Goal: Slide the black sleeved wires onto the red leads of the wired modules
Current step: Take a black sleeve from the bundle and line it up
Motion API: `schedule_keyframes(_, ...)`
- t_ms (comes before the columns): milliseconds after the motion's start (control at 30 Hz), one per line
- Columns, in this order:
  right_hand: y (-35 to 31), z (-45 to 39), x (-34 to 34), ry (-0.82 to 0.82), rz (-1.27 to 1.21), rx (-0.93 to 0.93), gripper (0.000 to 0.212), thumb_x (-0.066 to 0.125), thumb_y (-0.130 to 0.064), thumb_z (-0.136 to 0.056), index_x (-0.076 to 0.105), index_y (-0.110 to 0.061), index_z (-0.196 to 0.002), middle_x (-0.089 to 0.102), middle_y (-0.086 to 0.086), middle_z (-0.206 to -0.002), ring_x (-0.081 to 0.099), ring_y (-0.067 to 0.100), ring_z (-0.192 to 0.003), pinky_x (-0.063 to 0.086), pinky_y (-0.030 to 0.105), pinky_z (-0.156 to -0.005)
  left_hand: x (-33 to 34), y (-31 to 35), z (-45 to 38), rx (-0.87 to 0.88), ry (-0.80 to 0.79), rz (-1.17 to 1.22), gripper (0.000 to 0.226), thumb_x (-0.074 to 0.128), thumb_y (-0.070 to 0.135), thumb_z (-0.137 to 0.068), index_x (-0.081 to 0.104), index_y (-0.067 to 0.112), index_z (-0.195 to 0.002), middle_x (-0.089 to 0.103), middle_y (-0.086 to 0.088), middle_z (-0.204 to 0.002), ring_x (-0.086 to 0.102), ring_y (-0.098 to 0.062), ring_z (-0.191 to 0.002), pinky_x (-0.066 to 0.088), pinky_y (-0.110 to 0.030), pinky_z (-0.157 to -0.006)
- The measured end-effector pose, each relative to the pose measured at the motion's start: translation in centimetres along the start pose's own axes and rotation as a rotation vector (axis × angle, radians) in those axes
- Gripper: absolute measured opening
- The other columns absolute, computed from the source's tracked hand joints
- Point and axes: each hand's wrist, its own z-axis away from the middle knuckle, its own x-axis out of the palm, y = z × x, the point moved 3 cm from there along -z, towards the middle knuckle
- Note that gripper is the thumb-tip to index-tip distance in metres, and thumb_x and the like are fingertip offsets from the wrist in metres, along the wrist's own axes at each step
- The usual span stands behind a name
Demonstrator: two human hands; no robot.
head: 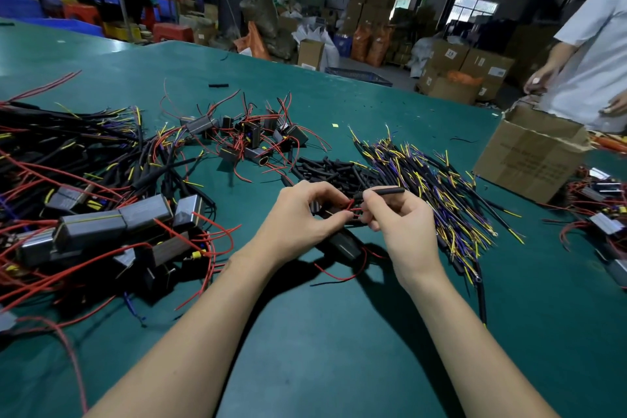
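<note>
The person's 2 hands meet over the green table, close together near its middle. The left hand has its fingers curled and pinches a red lead between thumb and forefinger. The right hand pinches a black sleeved wire, whose free end sticks out to the right above the knuckles; its near end sits just beside the tip of the red lead, and whether the 2 touch cannot be told. Below the hands a dark module lies on the table, with a red wire trailing from it toward the person.

Behind the hands lies a heap of loose black sleeves, and to its right a spread of black wires with yellow and purple ends. A pile of wired modules sits farther back, and a larger tangle of modules fills the left. A cardboard box stands at the right, beside another person in a pale shirt.
</note>
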Motion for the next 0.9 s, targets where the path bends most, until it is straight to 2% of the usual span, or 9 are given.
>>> schedule_keyframes(233, -0.8, 0.4, 0.5, -0.061, 0.128, -0.093, 0.014, 0.060, 0.003, -0.087, 0.065, -0.009, -0.083, 0.063, -0.007, -0.063, 0.058, 0.001, -0.055, 0.044, 0.011, -0.058, 0.4, 0.4, 0.0, 0.068, 0.156, -0.011, 0.007, 0.075, 0.003, -0.074, 0.072, 0.008, -0.077, 0.068, -0.002, -0.076, 0.055, -0.024, -0.083, 0.044, -0.046, -0.081)
schedule_keyframes(333, -0.9, 0.7, 0.7, -0.061, 0.277, -0.181, 0.016, 0.063, -0.001, -0.086, 0.066, -0.016, -0.082, 0.065, -0.007, -0.063, 0.061, 0.004, -0.058, 0.047, 0.014, -0.061, 0.6, 0.2, -0.1, 0.056, 0.168, 0.009, 0.012, 0.075, 0.002, -0.074, 0.071, 0.010, -0.082, 0.068, -0.003, -0.079, 0.056, -0.021, -0.084, 0.046, -0.037, -0.080)
schedule_keyframes(400, -0.9, 0.7, 0.6, -0.062, 0.389, -0.229, 0.014, 0.064, -0.005, -0.086, 0.067, -0.018, -0.081, 0.067, -0.004, -0.064, 0.063, 0.011, -0.061, 0.049, 0.019, -0.061, 0.7, 0.0, -0.1, 0.012, 0.153, 0.048, 0.022, 0.074, 0.003, -0.074, 0.068, 0.014, -0.092, 0.068, -0.003, -0.082, 0.059, -0.015, -0.083, 0.046, -0.025, -0.080)
schedule_keyframes(467, -0.6, 0.6, 0.5, -0.067, 0.442, -0.246, 0.018, 0.065, -0.005, -0.085, 0.065, -0.021, -0.078, 0.067, -0.004, -0.064, 0.062, 0.010, -0.061, 0.048, 0.020, -0.061, 0.9, -0.2, 0.0, -0.017, 0.116, 0.074, 0.029, 0.073, 0.003, -0.074, 0.062, 0.016, -0.097, 0.068, 0.000, -0.082, 0.062, -0.013, -0.081, 0.047, -0.022, -0.079)
schedule_keyframes(567, -0.3, 0.5, 0.5, -0.108, 0.486, -0.253, 0.026, 0.066, -0.003, -0.084, 0.063, -0.026, -0.073, 0.063, -0.012, -0.060, 0.057, -0.001, -0.056, 0.042, 0.009, -0.056, 1.2, -0.2, 0.1, -0.013, 0.048, 0.036, 0.026, 0.072, 0.003, -0.075, 0.060, 0.015, -0.096, 0.068, -0.001, -0.082, 0.063, -0.019, -0.082, 0.049, -0.034, -0.082)
schedule_keyframes(667, 0.2, 0.3, 0.4, -0.118, 0.500, -0.229, 0.025, 0.067, -0.004, -0.083, 0.064, -0.027, -0.072, 0.063, -0.015, -0.059, 0.058, -0.003, -0.056, 0.040, 0.007, -0.055, 1.1, -0.3, 0.1, -0.034, -0.037, 0.005, 0.023, 0.070, 0.005, -0.077, 0.062, 0.013, -0.097, 0.069, -0.001, -0.086, 0.062, -0.021, -0.088, 0.048, -0.041, -0.085)
schedule_keyframes(733, 0.4, 0.2, 0.2, -0.111, 0.519, -0.211, 0.019, 0.068, -0.006, -0.083, 0.067, -0.022, -0.074, 0.067, -0.011, -0.064, 0.061, 0.003, -0.060, 0.044, 0.011, -0.057, 1.0, 0.0, 0.0, -0.041, -0.097, 0.024, 0.026, 0.066, 0.005, -0.078, 0.063, 0.013, -0.103, 0.067, -0.001, -0.095, 0.061, -0.019, -0.096, 0.047, -0.035, -0.092)
schedule_keyframes(800, 0.5, 0.1, 0.1, -0.110, 0.528, -0.195, 0.015, 0.069, -0.008, -0.083, 0.068, -0.020, -0.075, 0.068, -0.008, -0.065, 0.061, 0.004, -0.061, 0.046, 0.014, -0.059, 0.7, 0.7, -0.2, -0.007, -0.064, 0.096, 0.032, 0.060, 0.004, -0.077, 0.064, 0.013, -0.108, 0.064, -0.001, -0.104, 0.059, -0.011, -0.103, 0.045, -0.021, -0.092)
schedule_keyframes(900, 0.5, 0.0, 0.0, -0.127, 0.534, -0.206, 0.020, 0.068, -0.006, -0.083, 0.065, -0.022, -0.071, 0.064, -0.012, -0.060, 0.054, -0.002, -0.055, 0.041, 0.012, -0.055, 0.5, 1.8, -0.3, 0.065, 0.060, 0.140, 0.021, 0.068, 0.003, -0.081, 0.070, 0.010, -0.100, 0.065, -0.002, -0.097, 0.060, -0.006, -0.093, 0.043, -0.012, -0.083)
